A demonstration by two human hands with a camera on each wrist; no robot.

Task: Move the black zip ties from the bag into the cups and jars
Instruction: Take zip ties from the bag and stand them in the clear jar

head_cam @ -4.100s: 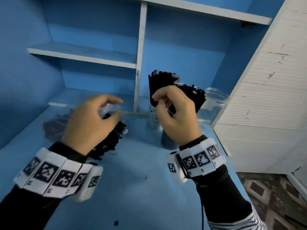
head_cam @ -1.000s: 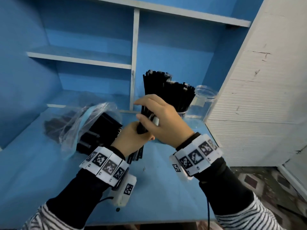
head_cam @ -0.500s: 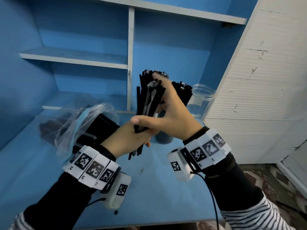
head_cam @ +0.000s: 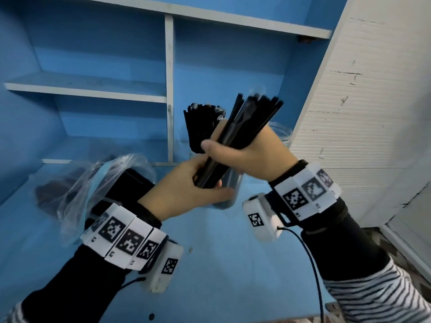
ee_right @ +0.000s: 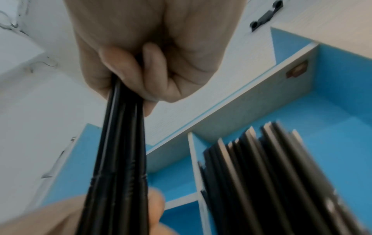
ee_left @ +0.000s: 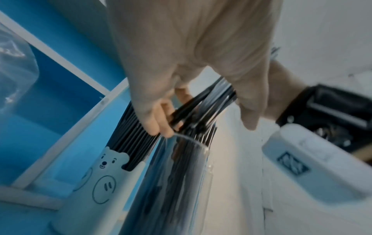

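A bundle of black zip ties [head_cam: 247,127] is held tilted, upper end to the right, above the blue table. My right hand [head_cam: 224,148] grips its middle in a fist, also seen in the right wrist view [ee_right: 128,76]. My left hand [head_cam: 210,185] holds its lower end, fingers [ee_left: 159,120] curled round the ties. Just below stands a clear glass [ee_left: 177,182] with ties in it. A white bear cup [ee_left: 104,171] packed with ties [head_cam: 203,122] stands behind. The clear plastic bag [head_cam: 98,183] with more black ties lies at the left.
A clear empty-looking jar [head_cam: 283,134] stands at the back right by the white cabinet wall [head_cam: 361,136]. A white upright divider [head_cam: 169,89] and shelves [head_cam: 86,89] close the back. The table's front edge [head_cam: 210,319] is near my forearms.
The bundle has risen and tipped to the right. My right hand has moved from its top end to a fist round its middle. My left hand kept the lower end.
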